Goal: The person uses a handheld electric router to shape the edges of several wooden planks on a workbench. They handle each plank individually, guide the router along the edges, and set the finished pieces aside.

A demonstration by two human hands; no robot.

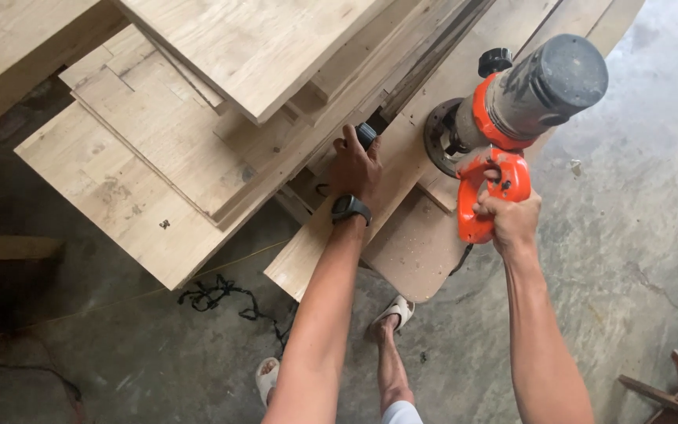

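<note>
A wood router (527, 94), orange at the collar and handle with a grey motor housing, is held tilted on its side at the far right, its round base facing left toward the boards. The right hand (510, 218) is closed tightly around the orange loop handle (486, 196), with the fingers wrapped through it. The left hand (355, 166), with a dark watch (350, 208) worn at the wrist, is pressed onto a long pale plank (402, 157) that runs from the near middle toward the far right; its fingers appear curled about a small dark object (366, 133), though whether this is gripped or only touched cannot be told. Further boards (158, 149) are stacked at the left, and a black cord (221, 294) lies on the concrete floor (629, 235) below.

The step in hand is judged to be the readying of the tool at the plank, with the workpiece steadied. The next move would call for the base to be laid flat on the wood and both grips kept firm.
</note>
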